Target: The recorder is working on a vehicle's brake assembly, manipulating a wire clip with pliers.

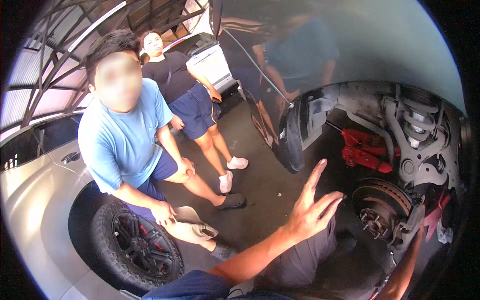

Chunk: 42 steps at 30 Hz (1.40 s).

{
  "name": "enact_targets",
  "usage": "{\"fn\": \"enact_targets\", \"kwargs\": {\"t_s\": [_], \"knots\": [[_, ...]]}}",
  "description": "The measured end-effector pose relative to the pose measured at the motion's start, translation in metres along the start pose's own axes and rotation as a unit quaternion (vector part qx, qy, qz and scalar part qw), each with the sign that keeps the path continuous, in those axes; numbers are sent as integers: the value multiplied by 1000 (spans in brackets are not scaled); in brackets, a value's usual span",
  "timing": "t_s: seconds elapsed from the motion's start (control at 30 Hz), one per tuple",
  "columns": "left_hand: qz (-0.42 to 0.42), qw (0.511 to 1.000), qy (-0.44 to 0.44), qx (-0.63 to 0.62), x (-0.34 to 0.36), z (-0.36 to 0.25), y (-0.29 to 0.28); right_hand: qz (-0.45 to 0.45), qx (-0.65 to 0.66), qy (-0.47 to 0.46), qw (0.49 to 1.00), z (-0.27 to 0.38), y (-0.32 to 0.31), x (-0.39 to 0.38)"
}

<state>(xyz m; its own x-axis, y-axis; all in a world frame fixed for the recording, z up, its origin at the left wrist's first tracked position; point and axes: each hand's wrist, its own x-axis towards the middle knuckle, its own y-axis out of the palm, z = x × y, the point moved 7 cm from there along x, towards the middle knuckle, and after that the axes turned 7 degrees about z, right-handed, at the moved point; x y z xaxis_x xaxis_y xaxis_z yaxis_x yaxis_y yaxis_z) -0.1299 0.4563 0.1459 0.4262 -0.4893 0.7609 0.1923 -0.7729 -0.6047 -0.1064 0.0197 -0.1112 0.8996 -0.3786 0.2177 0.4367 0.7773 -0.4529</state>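
My left hand point(312, 210) is raised left of the brake disc point(372, 192), fingers apart, index finger stretched out, nothing visible in its grip. At the lower right, my right forearm reaches up to the brake caliper point(407, 227) beside the rusty hub point(370, 220); my right hand point(416, 222) is mostly hidden behind that metal, so its fingers are unclear. The disc hangs in the open wheel well, below a coil spring point(415, 122) and suspension arms.
A red floor jack point(365, 152) stands behind the hub under the grey car point(360, 45). Two people stand left: one in a blue shirt point(122, 145), one in dark clothes point(167, 75). A black wheel point(115, 240) leans near a silver car point(35, 185).
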Motion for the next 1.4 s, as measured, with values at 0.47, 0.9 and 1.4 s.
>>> {"fn": "enact_targets", "kwargs": {"t_s": [0.47, 0.9, 1.4], "knots": [[48, 996, -20, -72, 29, 37, 66, 15, 15, 7, 1000, -11, 0, -2], [-49, 997, -19, -52, 32, 33, 44, 26, 34, 3, 999, -15, -1, 2], [33, 993, -108, 35, 1, 76, 64, 36, 136, 61, 988, -86, -21, -2]]}}
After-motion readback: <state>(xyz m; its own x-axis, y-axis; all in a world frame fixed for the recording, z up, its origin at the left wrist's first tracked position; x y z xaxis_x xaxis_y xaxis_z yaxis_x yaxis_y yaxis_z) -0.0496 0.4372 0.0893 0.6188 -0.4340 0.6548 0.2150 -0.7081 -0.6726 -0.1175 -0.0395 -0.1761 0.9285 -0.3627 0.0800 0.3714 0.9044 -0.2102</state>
